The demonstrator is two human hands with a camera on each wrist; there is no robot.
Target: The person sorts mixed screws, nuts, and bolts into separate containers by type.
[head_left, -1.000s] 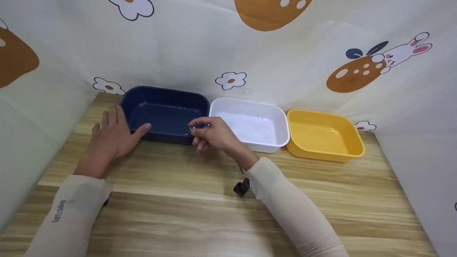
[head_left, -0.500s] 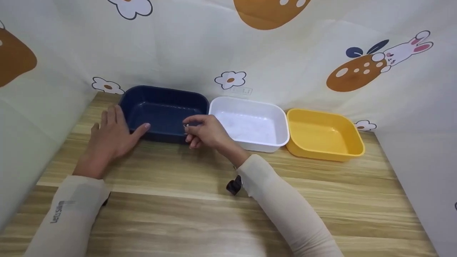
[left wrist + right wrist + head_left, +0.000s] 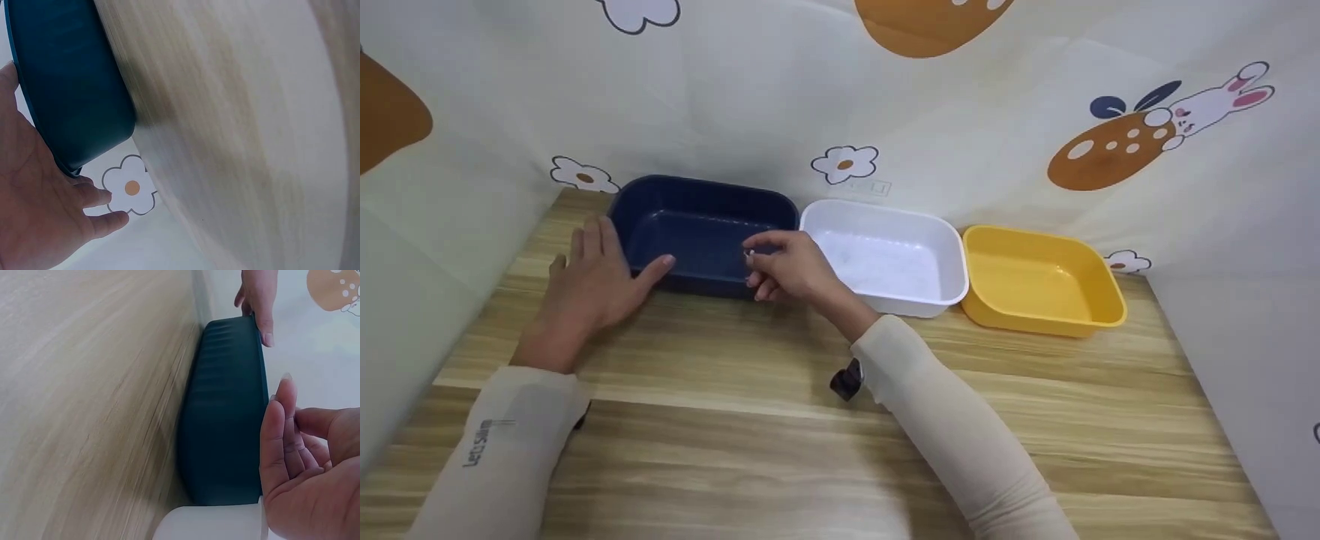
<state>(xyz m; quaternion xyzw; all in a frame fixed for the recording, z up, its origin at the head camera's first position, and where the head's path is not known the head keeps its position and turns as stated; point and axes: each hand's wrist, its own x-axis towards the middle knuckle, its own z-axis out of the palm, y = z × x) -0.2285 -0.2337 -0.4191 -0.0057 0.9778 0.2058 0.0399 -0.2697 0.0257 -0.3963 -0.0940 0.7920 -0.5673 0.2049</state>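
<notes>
A dark blue tray (image 3: 701, 232) stands at the back left of the wooden table, beside a white tray (image 3: 885, 259) and a yellow tray (image 3: 1035, 281). My left hand (image 3: 596, 281) lies flat on the table with straight fingers, its thumb touching the blue tray's front left corner (image 3: 67, 95). My right hand (image 3: 791, 270) hovers at the blue tray's front right rim and pinches a small silvery object (image 3: 749, 255) between thumb and fingers. The right wrist view shows the curled right hand (image 3: 304, 461) next to the blue tray's wall (image 3: 225, 416); the object is hidden there.
A black binder clip (image 3: 846, 380) lies on the table, partly under my right forearm. A printed curtain (image 3: 840, 97) closes off the back and both sides. The wooden tabletop (image 3: 735, 450) stretches towards me.
My right hand has moved left and slightly away from me, up to the blue tray's front rim, still pinching the small object. My left hand has stayed in place.
</notes>
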